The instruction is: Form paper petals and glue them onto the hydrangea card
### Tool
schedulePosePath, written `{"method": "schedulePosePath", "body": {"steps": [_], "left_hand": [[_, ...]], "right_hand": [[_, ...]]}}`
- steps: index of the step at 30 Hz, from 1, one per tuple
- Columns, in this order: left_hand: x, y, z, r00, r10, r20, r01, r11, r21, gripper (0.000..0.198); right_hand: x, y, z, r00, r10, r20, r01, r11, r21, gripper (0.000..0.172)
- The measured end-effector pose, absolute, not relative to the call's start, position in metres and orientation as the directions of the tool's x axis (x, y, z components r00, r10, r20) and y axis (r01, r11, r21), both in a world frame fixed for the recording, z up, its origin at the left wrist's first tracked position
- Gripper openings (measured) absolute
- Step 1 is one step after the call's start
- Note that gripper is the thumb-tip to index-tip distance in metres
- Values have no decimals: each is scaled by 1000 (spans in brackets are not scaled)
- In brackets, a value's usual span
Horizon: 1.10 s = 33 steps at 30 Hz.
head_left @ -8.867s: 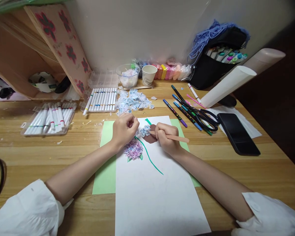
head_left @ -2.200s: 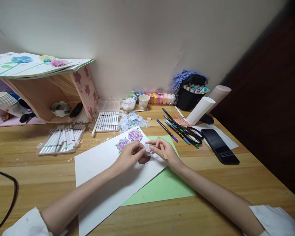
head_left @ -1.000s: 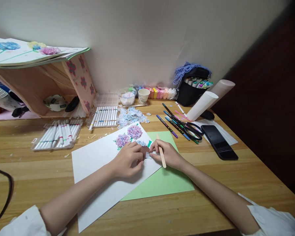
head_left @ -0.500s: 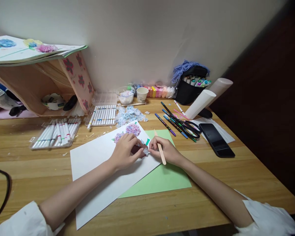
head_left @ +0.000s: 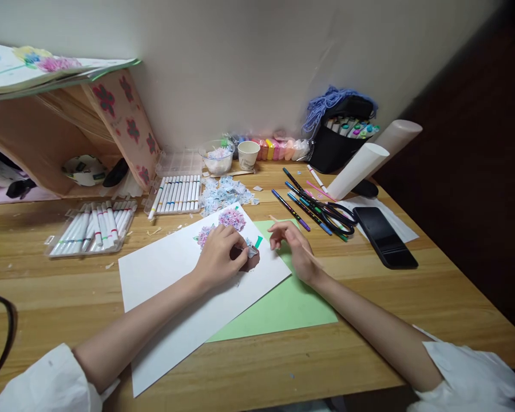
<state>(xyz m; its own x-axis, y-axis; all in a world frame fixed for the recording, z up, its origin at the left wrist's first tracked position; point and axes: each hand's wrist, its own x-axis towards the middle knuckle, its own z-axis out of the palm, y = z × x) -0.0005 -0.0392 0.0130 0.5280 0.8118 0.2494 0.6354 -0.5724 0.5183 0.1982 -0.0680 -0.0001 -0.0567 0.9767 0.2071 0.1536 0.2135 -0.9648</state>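
Observation:
My left hand (head_left: 221,252) rests on a white sheet of paper (head_left: 167,303), its fingers pinched at a small bluish-white paper scrap (head_left: 253,250). Beside that hand, pink and purple flower clusters (head_left: 232,219) made of tiny bits show on the sheet, partly covered by the fingers. A green mark and a brown patch lie near the scrap. Just right of the sheet, my right hand (head_left: 298,252) is raised over light green paper (head_left: 283,306). A flat wooden craft stick (head_left: 316,261), slightly blurred, is held in it, slanting across the palm.
Torn paper scraps (head_left: 225,193) are heaped behind the sheet, near a glass bowl (head_left: 217,157) and a paper cup (head_left: 248,153). Marker boxes (head_left: 92,226) stand left. Black scissors (head_left: 335,216), pens and a phone (head_left: 385,237) lie right, below white rolls (head_left: 358,171).
My right hand has drawn away to the right from the paper scrap, and the craft stick has turned with it. The scrap stays at my left fingertips. The view has shifted slightly.

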Motion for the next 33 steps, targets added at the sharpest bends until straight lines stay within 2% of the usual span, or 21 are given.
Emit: {"method": "schedulePosePath", "body": {"steps": [2,6,18,22,33], "left_hand": [[1,-39,13,523,810,265,650,-580,490,13],[3,-38,14,519,800,301,673,-600,433,13],[4,-36,10,531,772,350,692,-633,348,12],[3,-36,11,526,772,358,688,-633,355,9],[0,-37,12,409,809,422,670,-580,464,13]], "right_hand": [[200,-71,-1,-71,974,216,133,224,-966,36],[202,-76,-3,-208,964,169,147,201,-968,24],[199,-74,-1,-343,927,150,364,279,-889,17],[199,-74,-1,-346,926,149,389,286,-875,16],[198,-71,-3,-342,936,86,263,183,-947,15]]}}
